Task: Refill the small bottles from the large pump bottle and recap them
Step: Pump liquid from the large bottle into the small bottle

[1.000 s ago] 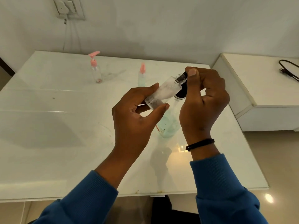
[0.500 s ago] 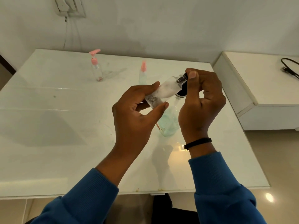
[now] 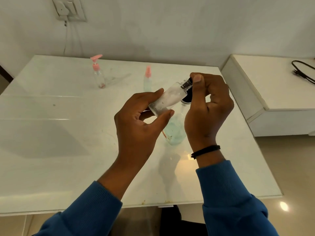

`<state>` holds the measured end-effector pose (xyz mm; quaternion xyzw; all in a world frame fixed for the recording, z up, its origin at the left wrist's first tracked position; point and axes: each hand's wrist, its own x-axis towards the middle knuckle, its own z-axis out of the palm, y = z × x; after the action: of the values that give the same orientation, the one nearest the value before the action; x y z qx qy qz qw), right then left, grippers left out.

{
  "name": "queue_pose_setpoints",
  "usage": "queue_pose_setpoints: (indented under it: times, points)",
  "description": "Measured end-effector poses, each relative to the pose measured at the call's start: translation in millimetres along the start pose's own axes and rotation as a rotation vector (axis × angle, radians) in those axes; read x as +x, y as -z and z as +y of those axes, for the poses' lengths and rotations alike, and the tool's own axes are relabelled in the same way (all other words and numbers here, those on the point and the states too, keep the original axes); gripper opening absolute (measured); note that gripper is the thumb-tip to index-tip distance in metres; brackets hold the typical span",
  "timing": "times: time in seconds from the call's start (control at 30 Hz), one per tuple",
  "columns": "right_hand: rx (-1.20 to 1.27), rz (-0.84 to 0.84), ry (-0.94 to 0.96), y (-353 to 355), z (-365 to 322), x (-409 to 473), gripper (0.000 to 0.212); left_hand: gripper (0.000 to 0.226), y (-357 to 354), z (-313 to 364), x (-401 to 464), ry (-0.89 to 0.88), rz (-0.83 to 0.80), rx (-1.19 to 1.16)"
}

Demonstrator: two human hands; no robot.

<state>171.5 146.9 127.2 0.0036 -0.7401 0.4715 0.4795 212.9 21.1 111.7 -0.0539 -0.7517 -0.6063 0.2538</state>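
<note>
Two pink-capped small bottles, a pump bottle point(image 3: 98, 72) and a spray bottle point(image 3: 147, 79), stood far back on the tabletop point(image 3: 51, 133). The left hand point(image 3: 138, 123) gripped a clear small bottle point(image 3: 167, 99), tilted above the tabletop. The right hand point(image 3: 208, 106) pinched the black cap point(image 3: 188, 82) at its threaded neck, above the large bottle point(image 3: 175, 132).

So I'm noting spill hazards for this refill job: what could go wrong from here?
The small clear bottle is held tilted in the left hand, threads exposed at the neck, while the right hand works the black cap; contents might leak out. Right under the hands stands the large bottle of bluish liquid; a slipped bottle or a lowered wrist could tip it.
</note>
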Motion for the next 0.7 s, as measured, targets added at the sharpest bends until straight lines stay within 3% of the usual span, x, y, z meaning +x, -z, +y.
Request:
queue_pose_setpoints:
  times: [0.7]
  points:
    - [0.004,-0.001,0.002,0.7,2.4,-1.3,0.020,0.046,-1.2,0.9,-1.5,0.009,-0.006,-0.009]
